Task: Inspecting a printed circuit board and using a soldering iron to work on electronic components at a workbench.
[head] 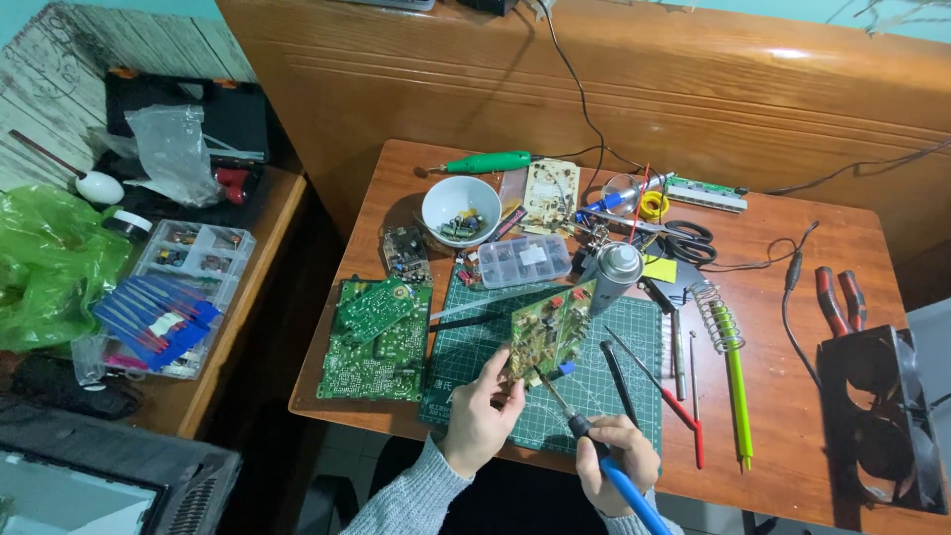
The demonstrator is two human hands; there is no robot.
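1. Left hand (482,416) pinches the circuit board (548,330), tilted above the green cutting mat (594,381).
2. Right hand (616,461) clenches the soldering iron (594,441); steady both wrists, touching only the target joint.

head cam | looks steeply down, fwd; near | over table (792,416)
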